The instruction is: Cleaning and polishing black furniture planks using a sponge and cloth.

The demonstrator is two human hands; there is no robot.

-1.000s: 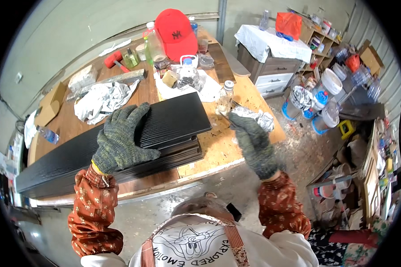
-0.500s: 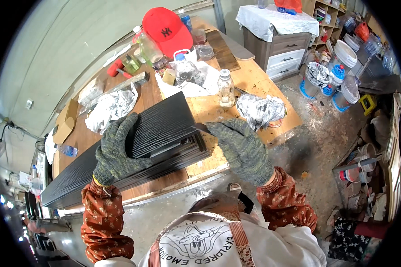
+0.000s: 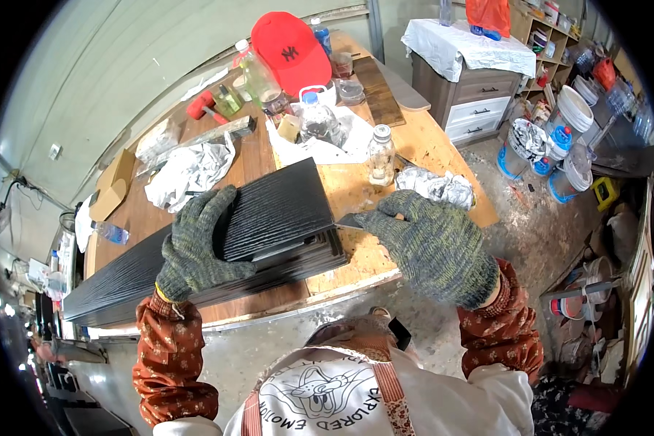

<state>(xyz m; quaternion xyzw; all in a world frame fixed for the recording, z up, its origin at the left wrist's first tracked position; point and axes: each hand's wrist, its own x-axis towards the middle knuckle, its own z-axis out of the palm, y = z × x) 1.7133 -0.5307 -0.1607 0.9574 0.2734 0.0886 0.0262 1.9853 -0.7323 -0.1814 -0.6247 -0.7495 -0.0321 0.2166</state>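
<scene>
Both my hands wear grey-green knitted gloves. A long black wood-grained panel (image 3: 280,200) lies aslant on the workbench, its box-like end showing stepped, grooved edges. Across this panel my left hand (image 3: 202,243) is clasped, fingers toward the far edge and thumb along the near side. Just off the panel's right end, my right hand (image 3: 432,243) pinches a thin dark flat piece (image 3: 350,221). That piece's tip is close to the panel's corner; I cannot tell whether they touch. Most of it is hidden in the glove.
Behind the panel are white rags (image 3: 192,174), a clear bottle (image 3: 381,156), a crumpled cloth (image 3: 439,187), a red mallet (image 3: 202,107), a red cap (image 3: 291,52) and several bottles. The workbench (image 3: 360,251) ends on the right, with buckets (image 3: 519,149) and a drawer cabinet (image 3: 454,91) beyond.
My right hand has moved right and turned, showing more of its back, with the thin piece still at the panel's corner. My left hand keeps its hold. The whole view has shifted slightly.
</scene>
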